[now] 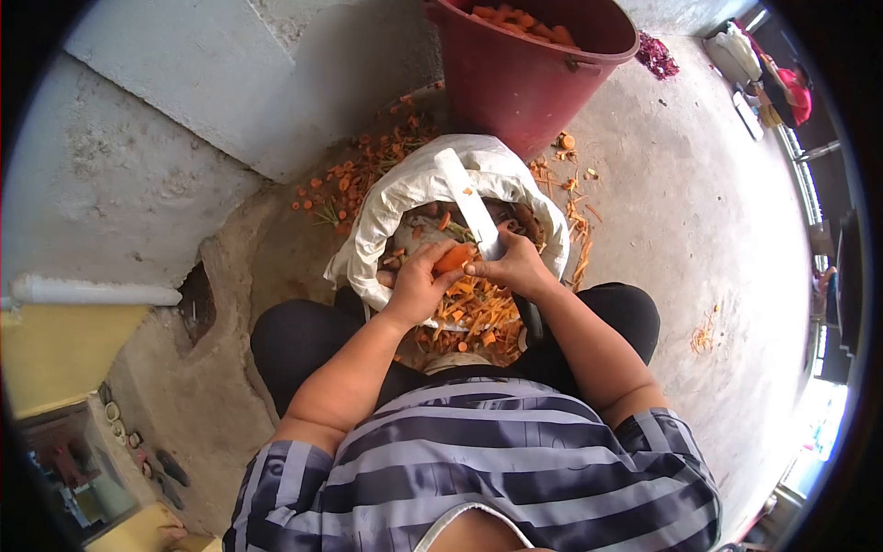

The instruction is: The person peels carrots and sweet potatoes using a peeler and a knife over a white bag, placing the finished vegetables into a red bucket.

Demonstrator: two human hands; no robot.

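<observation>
My left hand is closed around an orange carrot above an open white sack. The fingers of my right hand are wrapped round the handle end of a knife, whose wide pale blade points away from me. A small orange bit sticks to the blade. My right thumb is close to the carrot's end, and whether it touches is hard to tell. Inside the sack's rolled rim are more carrots, partly shaded, and a heap of orange peelings under my hands.
Behind the sack stands a red bucket holding cut carrots. Carrot tops and slices litter the floor to the left, with peelings to the right. A wall is at left. A person is far off at the right.
</observation>
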